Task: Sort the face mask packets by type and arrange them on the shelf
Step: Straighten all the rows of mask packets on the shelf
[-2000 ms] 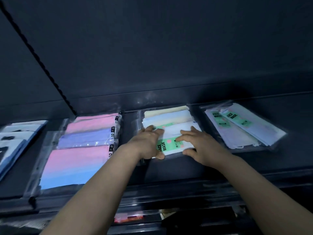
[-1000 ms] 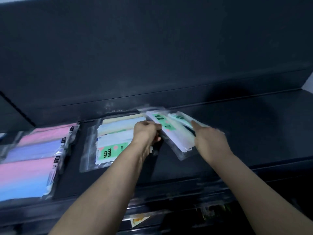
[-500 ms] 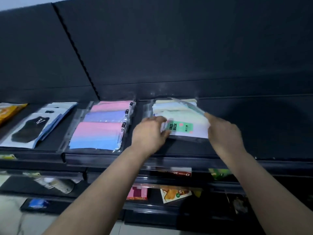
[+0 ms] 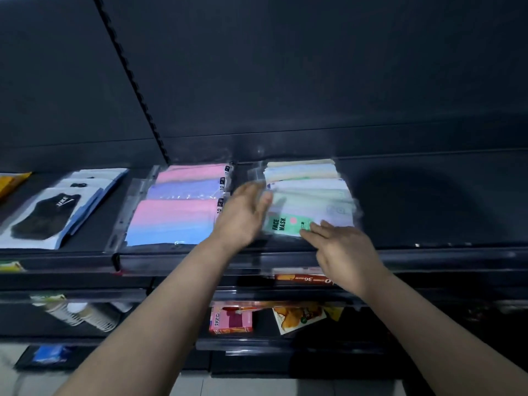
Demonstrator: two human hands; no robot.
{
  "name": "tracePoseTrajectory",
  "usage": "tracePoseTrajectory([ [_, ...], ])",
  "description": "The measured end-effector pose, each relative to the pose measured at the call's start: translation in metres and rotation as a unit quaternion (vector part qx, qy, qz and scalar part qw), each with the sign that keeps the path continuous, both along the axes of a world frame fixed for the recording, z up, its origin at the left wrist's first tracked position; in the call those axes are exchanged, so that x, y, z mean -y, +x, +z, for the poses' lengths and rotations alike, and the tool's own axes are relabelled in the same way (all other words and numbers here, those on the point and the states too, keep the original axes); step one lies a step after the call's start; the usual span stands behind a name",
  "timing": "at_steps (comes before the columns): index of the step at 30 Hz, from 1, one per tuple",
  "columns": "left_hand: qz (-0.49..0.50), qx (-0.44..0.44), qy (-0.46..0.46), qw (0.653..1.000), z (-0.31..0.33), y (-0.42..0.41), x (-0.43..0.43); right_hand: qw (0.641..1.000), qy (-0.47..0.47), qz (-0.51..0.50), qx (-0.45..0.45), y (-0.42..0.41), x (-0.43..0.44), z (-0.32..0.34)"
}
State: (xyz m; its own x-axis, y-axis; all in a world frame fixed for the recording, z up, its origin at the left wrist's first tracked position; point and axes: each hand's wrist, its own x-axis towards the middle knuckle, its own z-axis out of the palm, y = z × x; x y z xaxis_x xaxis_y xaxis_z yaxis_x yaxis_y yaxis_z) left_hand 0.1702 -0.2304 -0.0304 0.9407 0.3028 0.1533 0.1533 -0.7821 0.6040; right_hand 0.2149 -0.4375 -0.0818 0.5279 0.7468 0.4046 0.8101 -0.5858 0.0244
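clear-plastic, green-label face mask packets [image 4: 314, 204] stacked on black shelf [image 4: 428, 212], near front lip. left hand [image 4: 243, 221] & right hand [image 4: 347, 252]: fingers straight, gripping nothing, right touching stack. slippery packs could slide off w/ a nudge.

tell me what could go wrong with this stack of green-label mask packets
The fanned stack of clear green-label face mask packets lies near the front edge of the dark shelf; a push from the right hand could slide the top packet off. The left hand could knock the neighbouring pink-and-blue packets askew.
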Motion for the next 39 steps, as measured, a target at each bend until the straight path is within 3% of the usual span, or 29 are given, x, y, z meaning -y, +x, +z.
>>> tracePoseTrajectory([
  [2, -0.064, -0.096, 0.065, 0.991, -0.008, -0.001, 0.001, 0.998, 0.017, -0.014, -0.064, 0.003, 0.005, 0.002],
  [5, -0.091, -0.173, 0.112, 0.974, -0.019, -0.002, -0.001, 0.977, 0.143, -0.101, -0.125, 0.016, 0.011, 0.005],
  [7, -0.093, -0.191, 0.121, 0.970, -0.019, -0.002, -0.001, 0.950, 0.111, -0.203, -0.208, 0.027, 0.015, 0.010],
  [9, -0.079, -0.184, 0.156, 0.967, -0.017, 0.003, 0.001, 0.911, 0.016, -0.270, -0.313, 0.034, 0.017, 0.013],
  [12, -0.037, -0.194, 0.179, 0.964, -0.012, 0.009, 0.003, 0.915, -0.059, -0.275, -0.290, 0.035, 0.016, 0.016],
  [19, -0.016, -0.244, 0.150, 0.958, -0.018, 0.044, 0.015, 0.907, -0.036, -0.263, -0.326, 0.069, 0.011, 0.022],
  [24, -0.003, -0.274, 0.166, 0.947, -0.010, 0.050, 0.017, 0.915, -0.079, -0.241, -0.314, 0.079, 0.014, 0.028],
  [26, 0.006, -0.277, 0.174, 0.945, -0.007, 0.044, 0.020, 0.915, -0.042, -0.236, -0.323, 0.080, 0.019, 0.024],
  [29, 0.026, -0.269, 0.122, 0.955, -0.007, 0.042, 0.024, 0.887, 0.075, -0.249, -0.381, 0.093, 0.016, 0.018],
  [31, 0.033, -0.273, 0.118, 0.954, -0.006, 0.043, 0.025, 0.874, 0.103, -0.252, -0.403, 0.101, 0.009, 0.018],
  [39, 0.059, -0.303, 0.130, 0.942, 0.000, 0.053, 0.016, 0.904, 0.012, -0.265, -0.335, 0.092, 0.003, 0.013],
])
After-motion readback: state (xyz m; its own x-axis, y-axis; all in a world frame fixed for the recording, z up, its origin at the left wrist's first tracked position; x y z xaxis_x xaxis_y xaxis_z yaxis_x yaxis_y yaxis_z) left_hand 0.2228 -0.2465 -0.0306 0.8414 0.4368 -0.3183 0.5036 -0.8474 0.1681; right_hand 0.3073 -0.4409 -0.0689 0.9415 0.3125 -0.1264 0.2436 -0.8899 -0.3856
